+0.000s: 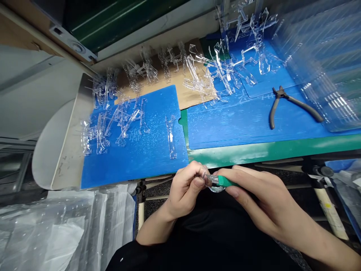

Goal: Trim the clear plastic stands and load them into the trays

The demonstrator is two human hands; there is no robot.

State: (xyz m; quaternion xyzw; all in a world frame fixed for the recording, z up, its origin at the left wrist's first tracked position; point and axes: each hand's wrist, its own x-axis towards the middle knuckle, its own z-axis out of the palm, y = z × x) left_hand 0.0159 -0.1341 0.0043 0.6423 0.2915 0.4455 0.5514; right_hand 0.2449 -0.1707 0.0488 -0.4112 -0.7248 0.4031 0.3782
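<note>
My left hand (pixel 187 188) is closed on a clear plastic part (pixel 216 189), most of it hidden by the fingers. In my right hand (pixel 258 194) is a utility knife with a green handle (pixel 225 181), gripped between thumb and fingers. Its metal blade (pixel 212 179) touches or lies very near the clear part at my left fingertips. Both hands are over my lap, just in front of the table edge. A single long clear plastic piece (pixel 170 137) lies on the blue sheet (pixel 158 165) beyond my left hand.
Clear moulded parts on runners (pixel 129 116) lie at the left and back, partly on brown cardboard (pixel 194 94). Open cutting pliers (pixel 280 93) rest at the right beside stacked clear trays (pixel 332 86). Plastic-wrapped stacks (pixel 93 222) stand at the lower left.
</note>
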